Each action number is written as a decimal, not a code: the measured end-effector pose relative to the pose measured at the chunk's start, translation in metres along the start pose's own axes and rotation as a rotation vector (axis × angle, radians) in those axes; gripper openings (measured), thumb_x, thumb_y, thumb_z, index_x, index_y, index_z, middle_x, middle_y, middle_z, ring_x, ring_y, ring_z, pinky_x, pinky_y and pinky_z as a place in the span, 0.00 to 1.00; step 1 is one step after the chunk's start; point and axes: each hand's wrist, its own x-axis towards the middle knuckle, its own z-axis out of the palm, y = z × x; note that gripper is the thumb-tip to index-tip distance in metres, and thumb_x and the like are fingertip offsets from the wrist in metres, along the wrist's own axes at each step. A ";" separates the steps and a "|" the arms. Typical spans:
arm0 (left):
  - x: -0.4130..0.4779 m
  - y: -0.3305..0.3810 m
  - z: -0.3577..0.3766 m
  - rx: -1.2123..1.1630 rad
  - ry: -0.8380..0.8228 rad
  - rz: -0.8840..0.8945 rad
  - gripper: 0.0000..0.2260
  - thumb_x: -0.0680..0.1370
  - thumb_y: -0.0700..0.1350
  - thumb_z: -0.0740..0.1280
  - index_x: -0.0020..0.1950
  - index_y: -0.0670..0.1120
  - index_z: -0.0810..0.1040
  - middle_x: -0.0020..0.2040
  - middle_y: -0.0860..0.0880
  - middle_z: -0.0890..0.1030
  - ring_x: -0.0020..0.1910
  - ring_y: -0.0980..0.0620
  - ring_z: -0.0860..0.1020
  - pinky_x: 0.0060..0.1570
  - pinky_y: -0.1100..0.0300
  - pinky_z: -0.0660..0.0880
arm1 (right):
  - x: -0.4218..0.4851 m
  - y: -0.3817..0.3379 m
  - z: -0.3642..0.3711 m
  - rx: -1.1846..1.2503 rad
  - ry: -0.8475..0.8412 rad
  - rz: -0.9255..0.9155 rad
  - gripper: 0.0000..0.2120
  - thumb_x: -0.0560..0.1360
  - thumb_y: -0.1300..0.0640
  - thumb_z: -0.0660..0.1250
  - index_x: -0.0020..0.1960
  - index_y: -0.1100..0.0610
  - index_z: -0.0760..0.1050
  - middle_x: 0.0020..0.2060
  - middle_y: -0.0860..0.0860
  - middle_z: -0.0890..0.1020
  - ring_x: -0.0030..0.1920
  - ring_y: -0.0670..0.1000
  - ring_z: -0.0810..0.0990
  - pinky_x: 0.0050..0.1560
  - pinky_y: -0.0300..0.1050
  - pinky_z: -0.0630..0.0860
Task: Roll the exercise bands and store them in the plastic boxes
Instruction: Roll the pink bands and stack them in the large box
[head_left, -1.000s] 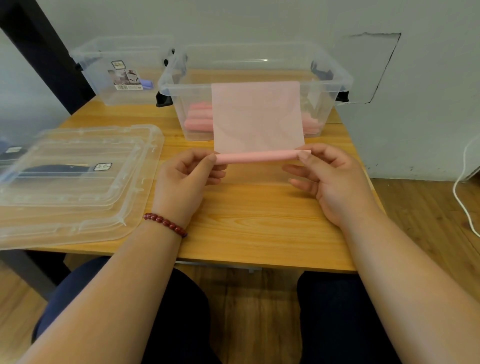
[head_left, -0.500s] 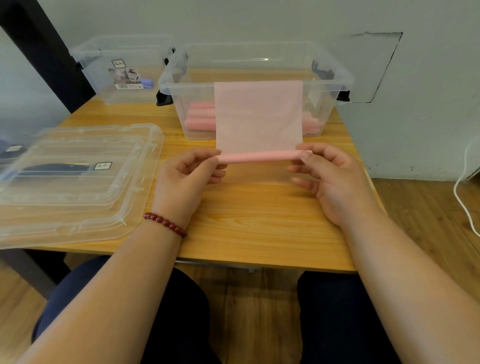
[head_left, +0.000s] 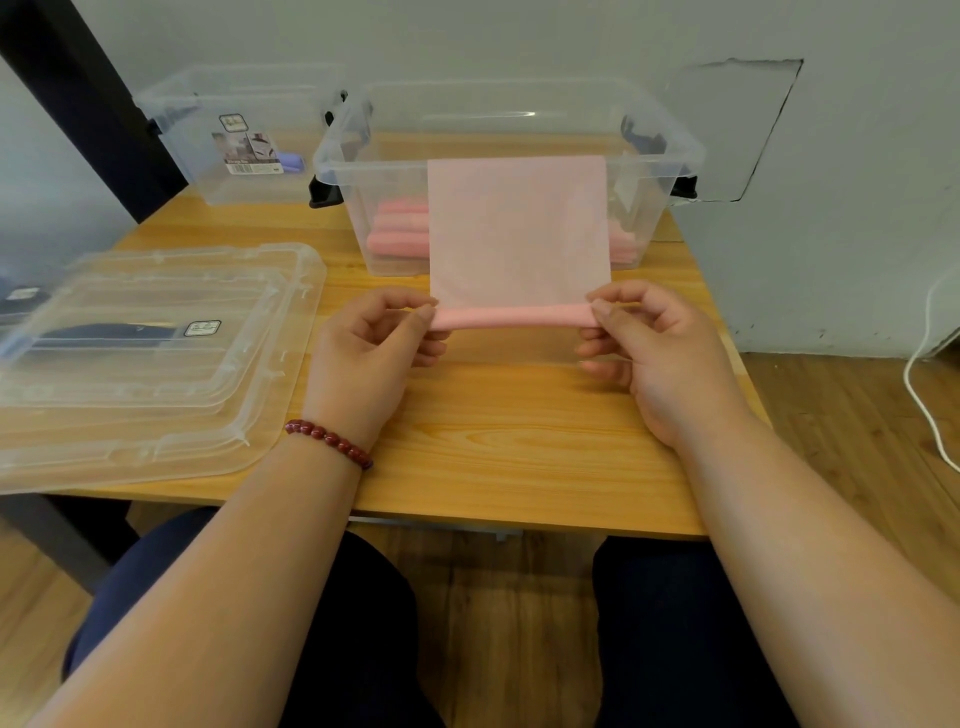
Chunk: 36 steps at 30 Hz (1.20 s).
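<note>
Starting left of the front box (head_left: 374, 169): two clear lids (head_left: 156, 364) lie stacked on the table (head_left: 519, 441), off to its left. A second plastic box (head_left: 208, 171) stands behind and left of it, with nothing pink showing inside.

Now the left hand (head_left: 371, 353), bead bracelet (head_left: 328, 441) at the wrist, just in front of the front box: thumb and fingers pinch the left end of the roll. The pink exercise band (head_left: 519, 234) runs between the two hands. Its near edge is wound into a slim tube, and the rest is a flat sheet rising across the box's front wall as far as the rim. Whether it leans on that wall, I can't tell. Inside the front box, rolled pink bands (head_left: 397, 231) already lie on the bottom, so several are done and stored.

The right hand (head_left: 662, 358) clamps the tube's right end, fingertips curled over it. Right of the box, a white cable (head_left: 927, 395) trails on the floor.

By my reading this band is early in its rolling: most of the sheet is left to wind, then it goes in with the others. No loose bands are in view waiting.

Against a second ago, very little differs: hands and tube sit in front of the box as before, the sheet is no shorter that I can make out, and only the fingers have shuffled slightly on the ends.
</note>
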 end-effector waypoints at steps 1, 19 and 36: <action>0.000 0.001 0.000 -0.008 -0.004 0.002 0.06 0.79 0.39 0.66 0.46 0.48 0.80 0.36 0.51 0.84 0.38 0.53 0.82 0.40 0.62 0.79 | 0.000 0.000 -0.001 0.010 -0.005 0.004 0.05 0.78 0.63 0.65 0.49 0.56 0.78 0.34 0.50 0.82 0.35 0.47 0.82 0.31 0.37 0.78; 0.000 -0.001 -0.001 0.040 0.001 0.018 0.07 0.78 0.39 0.67 0.48 0.50 0.80 0.36 0.52 0.84 0.38 0.54 0.83 0.42 0.62 0.80 | 0.000 0.001 0.000 0.014 -0.002 -0.006 0.07 0.78 0.64 0.65 0.51 0.54 0.77 0.35 0.49 0.83 0.36 0.48 0.84 0.31 0.38 0.79; 0.001 -0.002 0.000 0.058 -0.009 -0.022 0.03 0.78 0.42 0.68 0.47 0.48 0.82 0.37 0.53 0.85 0.40 0.54 0.83 0.44 0.61 0.80 | -0.001 0.000 0.000 -0.070 0.030 -0.036 0.06 0.78 0.64 0.65 0.50 0.54 0.76 0.35 0.51 0.83 0.34 0.50 0.84 0.30 0.40 0.79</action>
